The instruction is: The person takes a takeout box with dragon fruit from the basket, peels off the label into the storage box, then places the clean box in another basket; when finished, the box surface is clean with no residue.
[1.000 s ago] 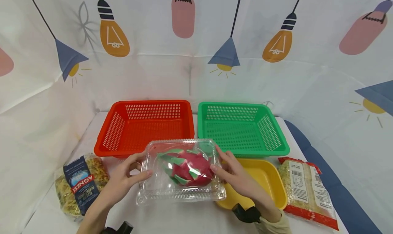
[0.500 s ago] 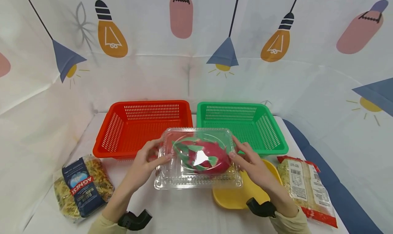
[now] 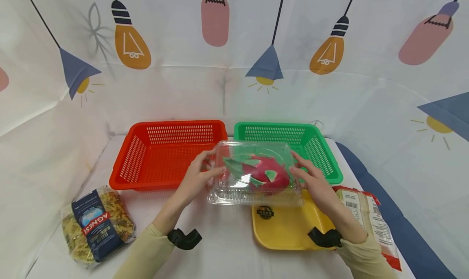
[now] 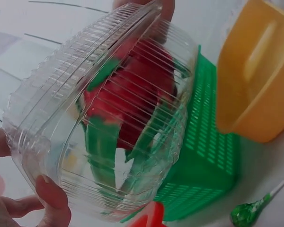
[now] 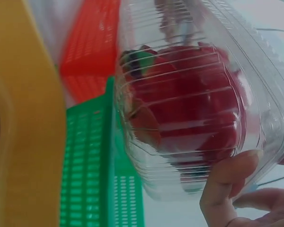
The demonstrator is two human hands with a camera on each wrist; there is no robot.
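Both hands carry a clear plastic clamshell box (image 3: 234, 195) with a pink dragon fruit (image 3: 272, 175) with green scales inside. The left hand (image 3: 199, 175) grips the box's left side, thumb on the front. On the opposite side, the right hand (image 3: 315, 183) holds it the same way. In the left wrist view the fruit (image 4: 132, 90) shows through the box's ribbed wall, with the left fingertips (image 4: 52, 191) at the near end. The right wrist view has the right thumb and fingers at the other end of the box (image 5: 270, 94). The box overlaps the front of the green basket (image 3: 324, 157).
A red basket (image 3: 165, 161) stands at the back left, beside the green one. In front of the green basket is a yellow tray (image 3: 289, 226). An AGNESI pasta bag (image 3: 99, 226) lies at the left, and a red-edged clear bag (image 3: 381, 226) at the right, partly behind the right forearm.
Both hands have moved the box with the dragon fruit to the right and farther back, from in front of the red basket to over the green basket's front.
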